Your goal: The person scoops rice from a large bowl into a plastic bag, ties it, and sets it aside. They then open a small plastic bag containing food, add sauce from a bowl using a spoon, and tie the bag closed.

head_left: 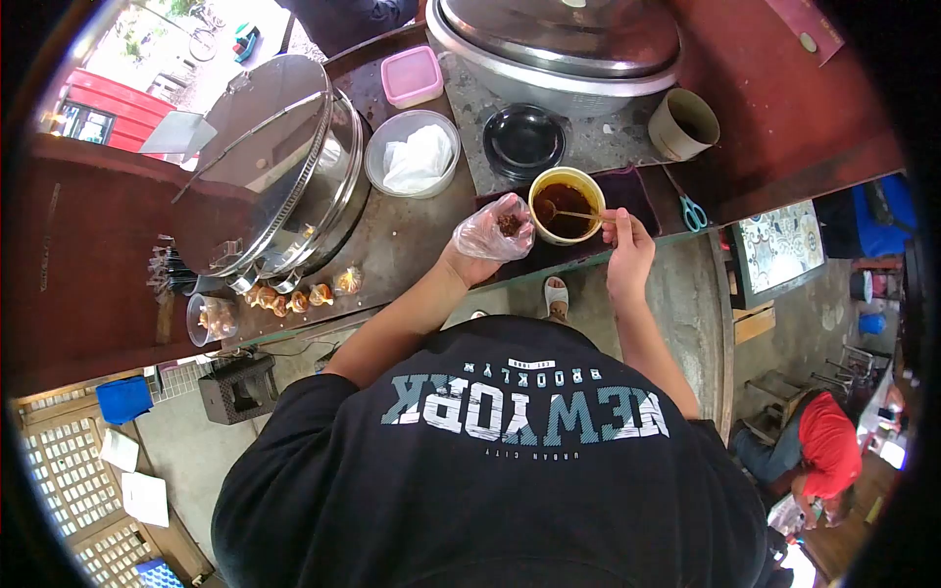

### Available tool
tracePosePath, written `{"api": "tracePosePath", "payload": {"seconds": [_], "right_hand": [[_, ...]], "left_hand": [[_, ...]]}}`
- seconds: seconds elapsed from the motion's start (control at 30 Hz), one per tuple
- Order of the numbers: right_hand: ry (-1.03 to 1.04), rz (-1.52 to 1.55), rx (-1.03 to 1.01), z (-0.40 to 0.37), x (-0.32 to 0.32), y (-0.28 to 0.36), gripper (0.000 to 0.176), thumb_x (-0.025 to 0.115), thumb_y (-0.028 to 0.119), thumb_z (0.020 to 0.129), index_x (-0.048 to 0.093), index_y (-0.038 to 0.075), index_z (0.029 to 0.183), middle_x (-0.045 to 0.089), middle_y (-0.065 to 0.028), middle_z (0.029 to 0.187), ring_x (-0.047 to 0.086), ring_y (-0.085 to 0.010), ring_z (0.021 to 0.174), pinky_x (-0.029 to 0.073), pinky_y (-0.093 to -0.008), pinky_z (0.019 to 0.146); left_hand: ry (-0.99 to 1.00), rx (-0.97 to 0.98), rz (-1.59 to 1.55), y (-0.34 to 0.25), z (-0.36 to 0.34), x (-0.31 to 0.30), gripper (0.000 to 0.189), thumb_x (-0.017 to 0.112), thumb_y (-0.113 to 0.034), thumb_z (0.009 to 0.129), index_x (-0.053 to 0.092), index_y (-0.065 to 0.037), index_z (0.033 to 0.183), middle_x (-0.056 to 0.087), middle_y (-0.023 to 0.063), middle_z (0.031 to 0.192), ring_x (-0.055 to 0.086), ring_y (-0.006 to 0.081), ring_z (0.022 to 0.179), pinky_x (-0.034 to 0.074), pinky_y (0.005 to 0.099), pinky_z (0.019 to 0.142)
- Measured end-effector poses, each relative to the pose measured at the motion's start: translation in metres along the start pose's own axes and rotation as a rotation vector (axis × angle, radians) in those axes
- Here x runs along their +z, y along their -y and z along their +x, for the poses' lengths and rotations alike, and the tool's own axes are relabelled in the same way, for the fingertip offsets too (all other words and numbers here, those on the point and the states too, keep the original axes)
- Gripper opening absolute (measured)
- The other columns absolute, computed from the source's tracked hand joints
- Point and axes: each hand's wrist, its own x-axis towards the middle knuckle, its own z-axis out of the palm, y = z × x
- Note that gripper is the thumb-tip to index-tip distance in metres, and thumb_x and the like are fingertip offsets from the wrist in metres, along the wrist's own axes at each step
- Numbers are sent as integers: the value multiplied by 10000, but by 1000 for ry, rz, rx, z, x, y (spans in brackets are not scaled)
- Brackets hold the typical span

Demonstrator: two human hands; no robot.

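My left hand (469,265) is closed around a small clear plastic bag (480,235), whose open mouth shows a dark brown filling (509,224). Right beside the bag, on the counter's near edge, stands a yellow-rimmed tub (538,183) of dark brown sauce (566,228). A thin-handled spoon (580,215) reaches into that sauce. Its handle end is pinched between the fingers of my right hand (628,253), at the tub's right side. A dark cloth (632,196) lies under and around the tub.
Behind the tub are a black bowl (524,142) and a large lidded pot (559,83). Blue-handled scissors (694,215) and a beige cup (683,124) sit to the right. Leftward are a plastic bowl (376,167), a glass-lidded steel pot (343,196) and small tied bags (321,294).
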Motion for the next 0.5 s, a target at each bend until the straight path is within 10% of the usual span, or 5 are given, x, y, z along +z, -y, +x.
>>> {"api": "tracePosePath", "payload": {"seconds": [0.5], "right_hand": [[-89, 334, 101, -1, -8, -1, 243, 556, 221, 936, 646, -4, 919, 638, -35, 821, 534, -63, 688, 445, -197, 631]], "left_hand": [[-16, 5, -41, 2, -1, 0, 156, 558, -183, 908, 603, -77, 1013, 619, 104, 938, 592, 254, 864, 483, 380, 785]]}}
